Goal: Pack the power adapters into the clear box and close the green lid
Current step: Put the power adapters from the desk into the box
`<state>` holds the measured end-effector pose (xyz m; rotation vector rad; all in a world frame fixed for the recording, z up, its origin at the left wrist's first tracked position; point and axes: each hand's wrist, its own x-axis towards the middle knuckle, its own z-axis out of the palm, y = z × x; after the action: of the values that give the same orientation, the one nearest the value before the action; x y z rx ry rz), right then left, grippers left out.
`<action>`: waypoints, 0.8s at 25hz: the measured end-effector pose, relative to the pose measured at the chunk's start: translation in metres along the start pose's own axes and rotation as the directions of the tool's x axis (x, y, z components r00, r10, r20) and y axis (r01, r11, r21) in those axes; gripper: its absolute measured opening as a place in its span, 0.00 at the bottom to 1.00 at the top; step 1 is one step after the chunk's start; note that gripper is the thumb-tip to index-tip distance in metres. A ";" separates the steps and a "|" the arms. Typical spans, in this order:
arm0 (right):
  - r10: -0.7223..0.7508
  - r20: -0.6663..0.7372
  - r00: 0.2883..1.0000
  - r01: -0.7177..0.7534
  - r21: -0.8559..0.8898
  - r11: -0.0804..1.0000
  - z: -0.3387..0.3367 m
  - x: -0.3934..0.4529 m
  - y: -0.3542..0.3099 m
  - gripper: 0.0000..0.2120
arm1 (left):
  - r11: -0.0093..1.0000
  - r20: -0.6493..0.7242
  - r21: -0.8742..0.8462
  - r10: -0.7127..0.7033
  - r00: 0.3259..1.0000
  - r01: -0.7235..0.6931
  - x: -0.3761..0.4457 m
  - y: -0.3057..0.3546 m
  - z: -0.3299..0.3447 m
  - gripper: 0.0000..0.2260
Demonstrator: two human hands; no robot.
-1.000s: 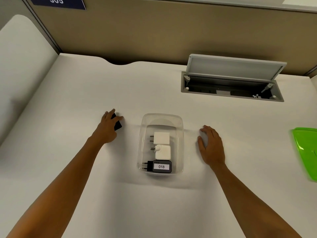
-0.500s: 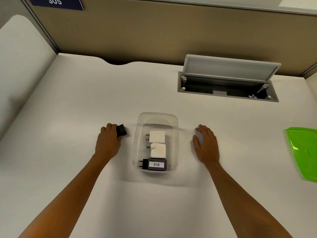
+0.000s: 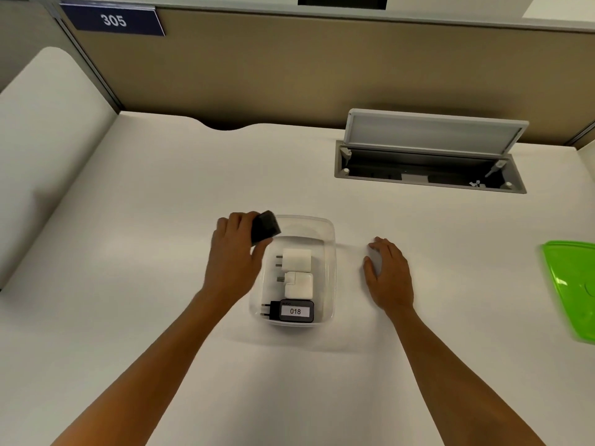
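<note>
A left hand (image 3: 233,262) gripped a black adapter (image 3: 264,227) over the clear box (image 3: 330,252); lowering it into the empty far end looked wisest, right hand (image 3: 388,278) open.

White worktop (image 3: 161,220), matte, evenly lit, soft shadows. Back edge has a shallow curved notch (image 3: 225,126) left of centre. Tan partition (image 3: 273,69) runs along the back edge; blue sign (image 3: 112,20) reading 305 at its top left. Grey cable hatch (image 3: 429,175) sunk near the back right corner, flap (image 3: 433,132) propped open. Rounded white panel (image 3: 42,149) along the left edge.
</note>
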<state>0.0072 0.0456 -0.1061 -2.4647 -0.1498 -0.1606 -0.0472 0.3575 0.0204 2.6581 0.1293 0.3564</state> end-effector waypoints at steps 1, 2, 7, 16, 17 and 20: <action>-0.001 -0.001 1.000 0.001 -0.001 1.000 0.000 0.000 0.000 0.18 | 0.999 0.000 0.028 0.042 0.999 -0.042 0.000 0.010 0.003 0.17; -0.003 -0.003 1.000 0.003 -0.001 1.000 0.000 0.000 -0.001 0.18 | 0.995 0.018 0.056 0.076 0.997 -0.077 0.002 0.018 0.008 0.17; -0.002 -0.009 1.000 0.002 -0.006 1.000 0.000 -0.001 -0.002 0.18 | 0.967 0.212 0.172 0.148 0.966 -0.186 0.016 0.031 0.049 0.19; -0.001 -0.009 1.000 0.001 -0.005 1.000 0.002 0.000 -0.001 0.18 | 0.948 0.354 0.231 0.127 0.927 -0.219 0.018 0.025 0.076 0.28; 0.001 -0.009 1.000 -0.001 -0.005 1.000 0.002 0.000 -0.001 0.18 | 0.956 0.355 0.210 0.118 0.928 -0.202 0.017 0.026 0.077 0.29; -0.001 -0.010 1.000 0.001 -0.006 1.000 0.001 -0.001 -0.001 0.18 | 0.965 0.383 0.178 0.113 0.917 -0.193 0.011 0.027 0.078 0.30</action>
<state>0.0066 0.0471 -0.1063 -2.4694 -0.1468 -0.1740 -0.0150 0.3017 -0.0323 2.9006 -0.1722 -0.1253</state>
